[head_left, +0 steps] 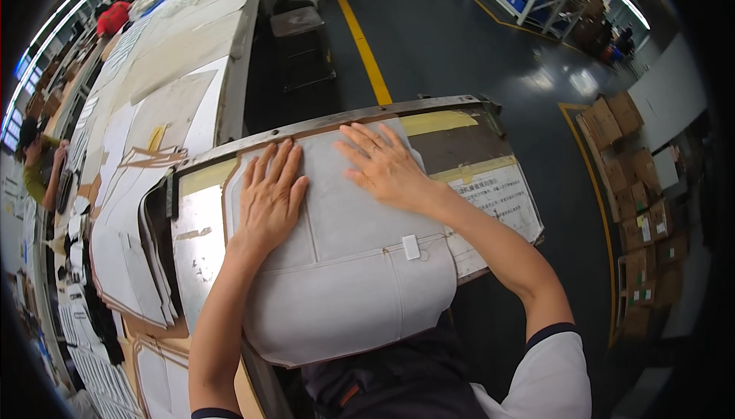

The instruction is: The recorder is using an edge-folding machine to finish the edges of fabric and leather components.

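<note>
A pale grey, leather-like panel [352, 228] with stitched seams and a brown edge lies over a small work surface, its near end hanging toward my body. My left hand [272, 193] rests flat on its far left part, fingers stretched toward the far edge. Farther right, my right hand [389, 172] also lies flat on the panel, with its fingers spread. Both palms face down and neither hand grips anything. A small white rectangular piece [411, 247] sits on the seam near the panel's right side, with thin thread beside it.
A metal bar [337, 119] runs along the work surface's far edge. Stacked cut panels [126, 258] lie on the long table at left, where another person [40, 166] works. Cardboard boxes [647, 228] stand at right; a stool [298, 25] stands beyond the bar.
</note>
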{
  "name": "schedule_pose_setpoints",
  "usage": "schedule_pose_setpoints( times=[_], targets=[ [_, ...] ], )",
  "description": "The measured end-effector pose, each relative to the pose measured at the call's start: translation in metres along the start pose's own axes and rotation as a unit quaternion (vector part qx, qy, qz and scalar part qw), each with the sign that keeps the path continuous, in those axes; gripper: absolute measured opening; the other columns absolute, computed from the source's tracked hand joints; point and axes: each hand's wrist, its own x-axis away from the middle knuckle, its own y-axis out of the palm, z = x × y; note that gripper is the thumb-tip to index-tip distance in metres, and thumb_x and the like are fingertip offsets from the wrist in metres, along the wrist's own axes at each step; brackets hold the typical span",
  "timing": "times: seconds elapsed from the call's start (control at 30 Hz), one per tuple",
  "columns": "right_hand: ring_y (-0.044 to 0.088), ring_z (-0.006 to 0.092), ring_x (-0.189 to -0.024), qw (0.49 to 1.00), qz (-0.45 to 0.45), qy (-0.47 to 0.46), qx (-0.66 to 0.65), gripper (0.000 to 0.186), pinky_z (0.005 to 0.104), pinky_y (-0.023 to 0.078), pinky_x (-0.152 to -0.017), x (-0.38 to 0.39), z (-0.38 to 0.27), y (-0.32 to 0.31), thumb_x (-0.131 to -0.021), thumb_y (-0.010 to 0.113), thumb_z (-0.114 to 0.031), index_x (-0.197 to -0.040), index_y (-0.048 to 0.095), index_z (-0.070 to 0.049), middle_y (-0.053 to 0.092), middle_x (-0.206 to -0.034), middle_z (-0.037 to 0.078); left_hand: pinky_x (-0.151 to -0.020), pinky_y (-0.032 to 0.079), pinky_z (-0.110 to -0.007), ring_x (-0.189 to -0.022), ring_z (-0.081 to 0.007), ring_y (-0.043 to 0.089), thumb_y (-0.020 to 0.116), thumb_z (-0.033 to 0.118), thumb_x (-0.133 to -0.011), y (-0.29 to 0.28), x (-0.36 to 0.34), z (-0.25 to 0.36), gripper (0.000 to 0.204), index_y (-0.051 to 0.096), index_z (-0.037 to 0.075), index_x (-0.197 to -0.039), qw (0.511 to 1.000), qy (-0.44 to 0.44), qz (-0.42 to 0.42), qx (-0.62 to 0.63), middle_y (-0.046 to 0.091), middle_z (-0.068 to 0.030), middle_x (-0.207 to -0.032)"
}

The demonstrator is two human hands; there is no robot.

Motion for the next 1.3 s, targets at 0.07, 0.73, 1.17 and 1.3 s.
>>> schedule_pose_setpoints(
  times=[0.07,0.73,1.17,1.3],
  targets=[
    [0.04,0.0414,-0.146,1.0,0.01,0.001,-0.018,0.054,0.061,0.027,-0.119,0.008,-0.001,-0.004,-0.104,0.056,-0.037,-0.144,0.056,-0.001,0.048,-0.153,0.024,-0.125,0.024,-0.046,-0.152,-0.0323,0.035,0.045,0.033,-0.109,0.001,0.002,-0.002,0.054,0.047,0.003,-0.154,1.0,-0.009,0.004,0.009,0.045,-0.0144,-0.161],
    [0.042,0.0457,-0.136,0.996,-0.004,0.08,0.026,0.055,0.0597,0.03,-0.115,0.011,0.006,-0.015,-0.103,0.056,-0.037,-0.139,0.053,0.005,0.047,-0.146,0.032,-0.125,0.023,-0.05,-0.15,-0.0314,0.039,0.046,0.032,-0.108,-0.005,-0.002,0.004,0.052,0.051,0.003,-0.151,1.0,0.001,0.0,-0.014,0.047,-0.0171,-0.158],
    [0.046,0.0453,-0.133,0.987,0.006,0.097,0.13,0.057,0.0571,0.034,-0.112,-0.011,-0.006,-0.009,-0.102,0.059,-0.04,-0.138,0.055,0.004,0.051,-0.14,0.03,-0.122,0.027,-0.053,-0.146,-0.0401,0.037,0.053,0.042,-0.105,-0.01,-0.003,0.007,0.062,0.046,0.004,-0.153,0.999,-0.036,-0.005,0.0,0.045,-0.0196,-0.155],
    [0.048,0.0446,-0.129,0.991,-0.008,0.062,0.12,0.061,0.0576,0.035,-0.11,-0.011,-0.002,-0.014,-0.103,0.056,-0.041,-0.137,0.053,0.009,0.051,-0.141,0.029,-0.125,0.023,-0.051,-0.152,-0.0403,0.033,0.051,0.045,-0.105,-0.006,0.0,0.006,0.065,0.046,0.0,-0.152,0.999,-0.039,-0.016,0.026,0.041,-0.0224,-0.16]
  ],
)
